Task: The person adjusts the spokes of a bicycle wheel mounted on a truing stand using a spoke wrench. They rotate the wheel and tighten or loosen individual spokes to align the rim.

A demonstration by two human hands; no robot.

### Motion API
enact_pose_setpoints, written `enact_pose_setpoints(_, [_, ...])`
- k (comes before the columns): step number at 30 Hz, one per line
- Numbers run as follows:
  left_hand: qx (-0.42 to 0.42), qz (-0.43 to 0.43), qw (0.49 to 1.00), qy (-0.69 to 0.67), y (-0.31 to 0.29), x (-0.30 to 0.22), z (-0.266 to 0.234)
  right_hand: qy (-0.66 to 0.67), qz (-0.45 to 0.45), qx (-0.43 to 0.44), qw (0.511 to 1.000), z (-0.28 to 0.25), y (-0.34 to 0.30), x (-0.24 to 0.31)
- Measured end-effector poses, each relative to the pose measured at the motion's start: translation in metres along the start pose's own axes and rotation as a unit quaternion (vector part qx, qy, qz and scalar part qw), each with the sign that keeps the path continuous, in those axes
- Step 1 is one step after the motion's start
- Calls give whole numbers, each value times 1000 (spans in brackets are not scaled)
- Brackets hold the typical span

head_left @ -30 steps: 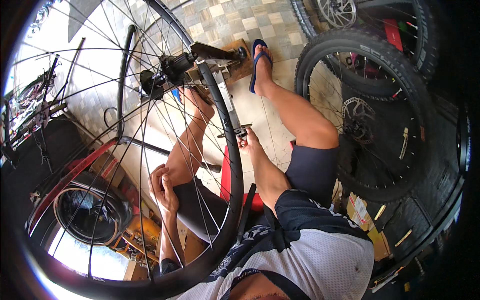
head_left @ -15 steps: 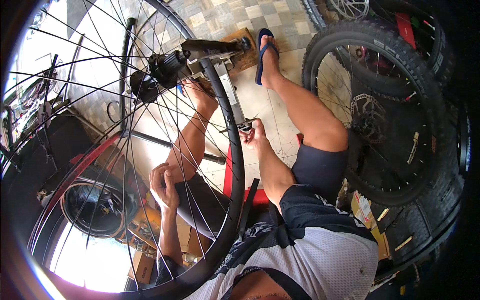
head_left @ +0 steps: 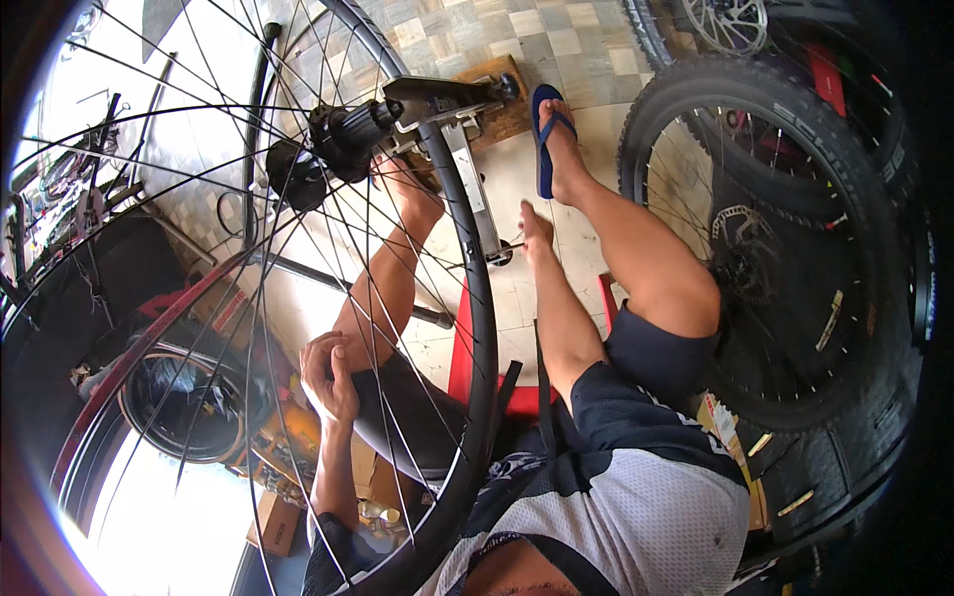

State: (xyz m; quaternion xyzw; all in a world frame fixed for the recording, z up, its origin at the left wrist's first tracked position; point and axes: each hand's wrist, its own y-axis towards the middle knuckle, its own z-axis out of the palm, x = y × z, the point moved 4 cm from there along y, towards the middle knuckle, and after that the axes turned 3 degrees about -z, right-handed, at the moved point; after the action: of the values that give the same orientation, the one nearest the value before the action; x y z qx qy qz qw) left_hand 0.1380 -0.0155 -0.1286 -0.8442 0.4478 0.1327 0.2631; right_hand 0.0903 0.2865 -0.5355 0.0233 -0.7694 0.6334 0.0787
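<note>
Seen through the spoked wheel, the left hand rests at the left knee; the right hand, fingers extended, is just beside the metal stand's near end.

Right arm stretched forward, left hand relaxed
The right hand sits edge-on between the lower legs, fingers mostly hidden; the left lies by the left knee, fingers loosely curled.

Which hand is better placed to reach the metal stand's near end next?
Likely the right hand: it is beside the metal stand's near end. The left hand rests at the left knee, farther away.
</note>
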Motion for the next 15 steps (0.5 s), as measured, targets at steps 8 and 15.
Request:
enact_pose_setpoints(8, [16,9,999,26,7,-11,2,127,80,247,957,77,29,74])
enact_pose_setpoints(15, [24,21,999,38,13,-19,5,192,121,339,913,102,50,52])
